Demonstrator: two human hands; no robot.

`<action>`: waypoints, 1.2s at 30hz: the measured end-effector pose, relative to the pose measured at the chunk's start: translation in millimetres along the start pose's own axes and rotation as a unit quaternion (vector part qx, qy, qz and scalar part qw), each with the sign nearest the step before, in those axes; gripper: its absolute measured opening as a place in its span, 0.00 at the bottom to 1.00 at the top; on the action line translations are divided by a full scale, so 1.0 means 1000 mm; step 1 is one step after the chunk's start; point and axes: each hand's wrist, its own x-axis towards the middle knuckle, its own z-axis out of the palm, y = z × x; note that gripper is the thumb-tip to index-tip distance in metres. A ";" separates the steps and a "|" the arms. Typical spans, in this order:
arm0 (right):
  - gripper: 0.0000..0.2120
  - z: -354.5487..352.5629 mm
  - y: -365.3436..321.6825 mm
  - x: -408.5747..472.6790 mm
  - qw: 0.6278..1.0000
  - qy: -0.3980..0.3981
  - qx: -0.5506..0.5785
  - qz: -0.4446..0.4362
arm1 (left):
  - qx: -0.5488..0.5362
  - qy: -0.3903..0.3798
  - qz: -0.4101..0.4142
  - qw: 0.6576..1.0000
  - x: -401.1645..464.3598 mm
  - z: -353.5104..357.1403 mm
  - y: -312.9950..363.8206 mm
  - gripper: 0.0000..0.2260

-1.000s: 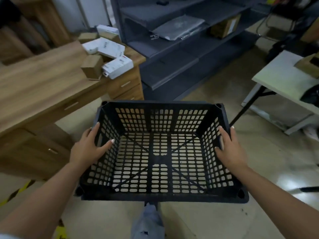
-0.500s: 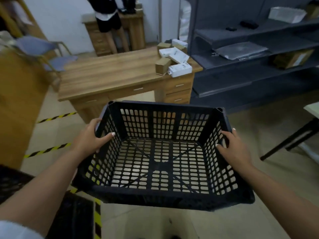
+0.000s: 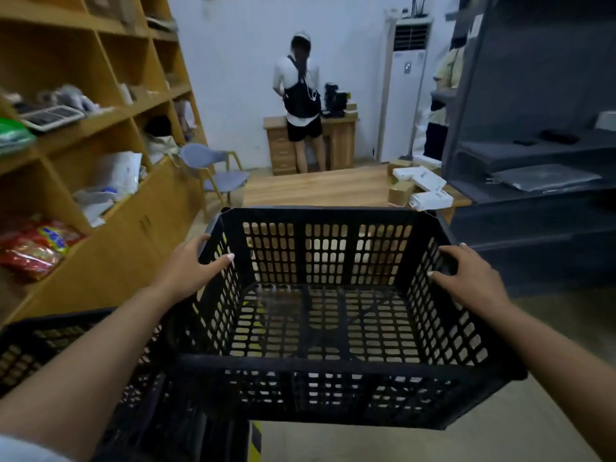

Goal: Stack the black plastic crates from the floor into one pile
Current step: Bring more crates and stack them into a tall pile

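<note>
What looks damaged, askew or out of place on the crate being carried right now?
Nothing stands out. The carried crate looks intact and empty, held about level with the left hand and right hand on opposite side rims. Another black crate sits lower left, partly hidden by the arm.

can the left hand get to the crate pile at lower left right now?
Probably not as things stand. The left hand is clamped on the carried crate rim, as is the right hand. The crate pile sits close under the left forearm, unobstructed, but a hand must let go first.
</note>
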 end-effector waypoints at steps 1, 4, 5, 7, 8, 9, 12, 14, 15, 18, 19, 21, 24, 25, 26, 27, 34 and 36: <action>0.28 -0.002 -0.017 -0.006 1.000 0.006 0.002 -0.004 | -0.004 0.004 0.001 1.000 -0.002 -0.015 -0.009 0.35; 0.29 -0.003 -0.062 -0.026 0.999 0.025 0.017 -0.025 | -0.003 0.021 0.007 1.000 -0.009 -0.057 -0.039 0.35; 0.29 -0.002 -0.075 -0.033 0.999 0.030 0.020 -0.031 | -0.005 0.026 0.008 1.000 -0.012 -0.069 -0.048 0.35; 0.28 -0.003 -0.099 -0.044 0.998 0.044 0.021 -0.039 | -0.012 0.030 0.006 0.999 -0.021 -0.089 -0.066 0.35; 0.28 -0.006 -0.111 -0.047 0.998 0.052 0.014 -0.045 | -0.020 0.034 0.004 0.999 -0.027 -0.096 -0.074 0.35; 0.28 -0.010 -0.121 -0.049 0.997 0.060 0.004 -0.053 | -0.031 0.039 0.000 0.999 -0.032 -0.101 -0.081 0.34; 0.28 -0.024 -0.144 -0.048 0.995 0.069 -0.014 -0.077 | -0.056 0.060 -0.011 0.997 -0.046 -0.111 -0.094 0.34; 0.28 -0.031 -0.156 -0.045 0.993 0.069 -0.022 -0.094 | -0.058 0.068 -0.018 0.996 -0.051 -0.117 -0.095 0.34; 0.28 -0.033 -0.161 -0.044 0.993 0.070 -0.025 -0.097 | -0.056 0.073 -0.021 0.996 -0.052 -0.119 -0.095 0.33; 0.28 -0.040 -0.168 -0.044 0.992 0.069 -0.032 -0.100 | -0.048 0.078 -0.025 0.995 -0.053 -0.124 -0.091 0.32; 0.28 -0.042 -0.167 -0.044 0.992 0.069 -0.034 -0.099 | -0.045 0.079 -0.023 0.996 -0.051 -0.125 -0.088 0.32; 0.28 -0.047 -0.163 -0.046 0.992 0.071 -0.033 -0.097 | -0.036 0.085 -0.014 0.996 -0.047 -0.127 -0.081 0.32; 0.28 -0.054 -0.154 -0.044 0.993 0.069 -0.021 -0.096 | -0.026 0.090 -0.001 0.996 -0.040 -0.130 -0.067 0.32; 0.27 -0.057 -0.152 -0.043 0.993 0.067 -0.017 -0.094 | -0.026 0.088 0.000 0.996 -0.038 -0.130 -0.063 0.31; 0.27 -0.059 -0.150 -0.042 0.993 0.067 -0.014 -0.093 | -0.024 0.083 -0.002 0.996 -0.036 -0.131 -0.060 0.32; 0.27 -0.062 -0.149 -0.040 0.994 0.065 -0.012 -0.091 | -0.023 0.081 -0.007 0.996 -0.035 -0.132 -0.056 0.32; 0.32 -0.076 -0.151 -0.019 0.995 0.057 0.006 -0.085 | 0.005 0.082 -0.016 0.996 -0.022 -0.157 -0.034 0.40; 0.35 -0.076 -0.152 -0.014 0.995 0.050 -0.001 -0.087 | 0.023 0.086 -0.016 0.996 -0.018 -0.169 -0.033 0.46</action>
